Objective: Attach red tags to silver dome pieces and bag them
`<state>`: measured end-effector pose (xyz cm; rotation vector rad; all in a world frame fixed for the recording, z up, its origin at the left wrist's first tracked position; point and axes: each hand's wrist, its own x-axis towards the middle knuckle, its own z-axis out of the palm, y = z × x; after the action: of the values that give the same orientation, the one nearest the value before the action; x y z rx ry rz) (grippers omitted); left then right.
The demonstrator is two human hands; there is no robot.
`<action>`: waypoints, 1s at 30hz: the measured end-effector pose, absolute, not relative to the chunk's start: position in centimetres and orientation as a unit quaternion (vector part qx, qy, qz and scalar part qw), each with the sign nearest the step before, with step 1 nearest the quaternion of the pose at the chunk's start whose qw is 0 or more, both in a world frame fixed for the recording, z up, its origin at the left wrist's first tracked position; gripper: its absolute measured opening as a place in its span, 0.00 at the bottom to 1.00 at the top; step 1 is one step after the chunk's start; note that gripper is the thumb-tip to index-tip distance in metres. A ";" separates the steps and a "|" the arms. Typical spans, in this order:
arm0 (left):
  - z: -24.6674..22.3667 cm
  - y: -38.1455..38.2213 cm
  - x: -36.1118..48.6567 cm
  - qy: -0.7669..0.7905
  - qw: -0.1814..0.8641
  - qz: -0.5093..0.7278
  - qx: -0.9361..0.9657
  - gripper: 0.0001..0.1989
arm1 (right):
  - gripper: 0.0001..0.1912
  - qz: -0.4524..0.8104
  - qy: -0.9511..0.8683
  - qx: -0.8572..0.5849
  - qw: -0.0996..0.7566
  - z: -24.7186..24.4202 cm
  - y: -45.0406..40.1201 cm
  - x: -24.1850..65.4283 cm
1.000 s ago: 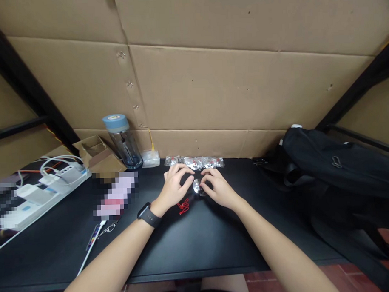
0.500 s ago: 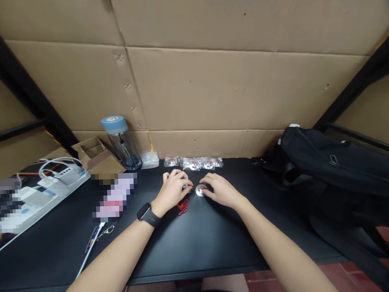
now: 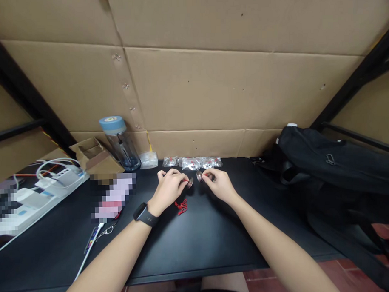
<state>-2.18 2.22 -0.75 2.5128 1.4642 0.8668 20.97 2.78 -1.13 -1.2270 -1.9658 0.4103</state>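
From my end, through the head view: left hand [image 3: 170, 185] pinches a small metal disc [image 3: 190, 183] between thumb and fingertips, other fingers loosely curled. Right hand [image 3: 220, 184] pinches a second disc [image 3: 199, 176] the same way, thumb and forefinger nearly together. The discs stand tilted between the hands, near each other but apart, over the black table [image 3: 198, 244] (whether either rim touches down, I can't tell). I judge them light, stiff, slick on the polished face; best hold is the red bit at the back. Loose red cord [image 3: 183, 207] lies nearer me, soft and limp.
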 end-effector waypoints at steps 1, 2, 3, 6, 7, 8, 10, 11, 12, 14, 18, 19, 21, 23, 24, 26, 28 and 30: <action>-0.6 2.2 -2.2 0.497 0.068 0.294 0.813 0.06 | 0.07 0.176 -0.754 -0.481 0.411 -1.0 2.8 21.0; -0.5 2.3 -2.2 0.512 0.083 0.303 0.799 0.06 | 0.07 0.187 -0.741 -0.480 0.431 -0.9 2.8 21.1; -0.4 2.3 -2.2 0.524 0.099 0.313 0.786 0.06 | 0.08 0.196 -0.732 -0.478 0.444 -0.9 2.8 21.1; -0.4 2.4 -2.1 0.544 0.151 0.344 0.750 0.06 | 0.08 0.228 -0.720 -0.469 0.458 -1.1 2.8 21.0; -0.4 2.5 -2.1 0.544 0.172 0.356 0.740 0.06 | 0.08 0.239 -0.718 -0.466 0.458 -1.2 2.7 20.8; -0.5 2.5 -2.1 0.540 0.194 0.369 0.731 0.06 | 0.08 0.251 -0.716 -0.463 0.459 -1.3 2.6 20.6; -0.8 2.6 -2.0 0.526 0.234 0.390 0.719 0.05 | 0.08 0.274 -0.713 -0.453 0.460 -1.5 2.5 20.3; -0.9 2.6 -1.9 0.519 0.247 0.397 0.716 0.05 | 0.08 0.283 -0.712 -0.449 0.460 -1.6 2.4 20.1; -1.0 2.6 -1.9 0.513 0.253 0.401 0.715 0.05 | 0.08 0.288 -0.713 -0.445 0.459 -1.6 2.3 20.0; -1.0 2.6 -1.7 0.504 0.254 0.403 0.720 0.05 | 0.07 0.290 -0.715 -0.444 0.456 -1.6 2.2 19.8; -0.9 2.4 -1.5 0.484 0.250 0.406 0.734 0.04 | 0.08 0.294 -0.713 -0.459 0.442 -1.9 2.2 19.6; -0.9 2.4 -1.4 0.480 0.250 0.408 0.736 0.04 | 0.08 0.300 -0.710 -0.462 0.439 -2.0 2.3 19.6; -1.1 2.3 -1.3 0.477 0.253 0.413 0.733 0.04 | 0.09 0.326 -0.698 -0.455 0.447 -2.4 2.4 19.5; -1.2 2.2 -1.1 0.479 0.259 0.417 0.727 0.04 | 0.11 0.368 -0.676 -0.438 0.465 -2.8 2.5 19.4; -1.3 2.2 -1.0 0.482 0.261 0.417 0.725 0.05 | 0.12 0.392 -0.662 -0.430 0.472 -2.9 2.5 19.4; -1.4 2.1 -0.9 0.488 0.260 0.411 0.725 0.05 | 0.14 0.445 -0.632 -0.421 0.475 -2.9 2.4 19.2; -1.4 2.0 -0.8 0.499 0.255 0.398 0.726 0.04 | 0.16 0.493 -0.604 -0.410 0.473 -2.7 2.1 19.1; -1.2 2.0 -0.8 0.509 0.248 0.383 0.730 0.04 | 0.18 0.528 -0.582 -0.394 0.477 -2.4 1.9 19.0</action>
<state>-0.80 1.96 -1.19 1.9898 1.3869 1.0448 19.04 1.92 -2.41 -0.9622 -1.4213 1.2899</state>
